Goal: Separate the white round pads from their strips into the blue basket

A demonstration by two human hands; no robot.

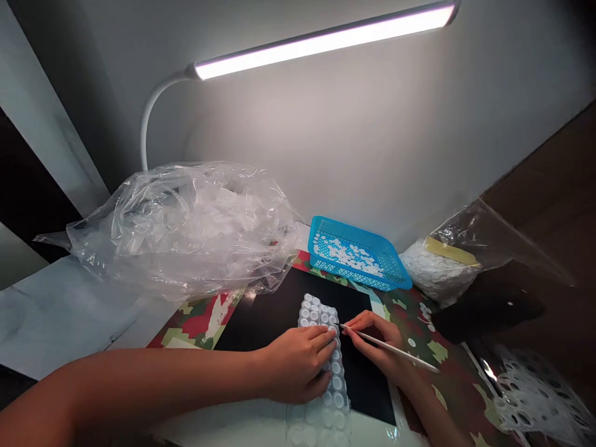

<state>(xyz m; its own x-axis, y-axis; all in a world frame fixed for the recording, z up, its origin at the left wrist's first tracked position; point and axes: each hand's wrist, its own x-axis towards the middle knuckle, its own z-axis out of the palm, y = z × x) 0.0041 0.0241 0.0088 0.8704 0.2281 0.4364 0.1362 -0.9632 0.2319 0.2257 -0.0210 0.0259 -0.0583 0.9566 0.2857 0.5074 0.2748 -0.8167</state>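
A clear plastic blister sheet holding rows of white round caps lies lengthwise on a black mat. My left hand rests across the sheet, its fingers laid out over the caps and the thumb apart from them. From the right, my right hand pinches a slim white stick with a dark tip. That tip points at the sheet's right edge, close to my left fingertips; whether it touches a cap I cannot tell.
Behind the mat stands a blue basket with many small white discs. A large clear plastic bag is at left, a bag of white pieces at right. Perforated white scraps lie lower right. A lit lamp hangs above.
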